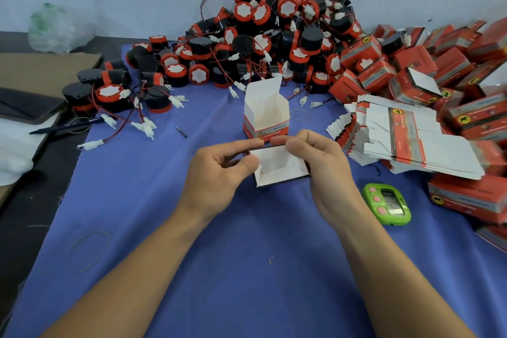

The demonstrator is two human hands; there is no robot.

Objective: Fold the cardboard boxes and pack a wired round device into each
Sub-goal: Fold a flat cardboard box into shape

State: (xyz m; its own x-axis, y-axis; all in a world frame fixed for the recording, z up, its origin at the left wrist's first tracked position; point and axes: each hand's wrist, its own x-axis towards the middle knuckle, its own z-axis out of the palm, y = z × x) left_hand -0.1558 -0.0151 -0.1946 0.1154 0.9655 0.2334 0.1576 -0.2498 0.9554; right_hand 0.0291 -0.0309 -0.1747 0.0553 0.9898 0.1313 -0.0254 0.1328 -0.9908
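Box between both hands

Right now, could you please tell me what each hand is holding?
Left hand: pinching the left side of the half-folded box.
Right hand: gripping the same box's right side.

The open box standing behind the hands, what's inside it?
Only white inner walls and the raised flap show in the standing box. Its front wall hides the bottom, so anything down there is unseen.

Matt cardboard box — blue cloth
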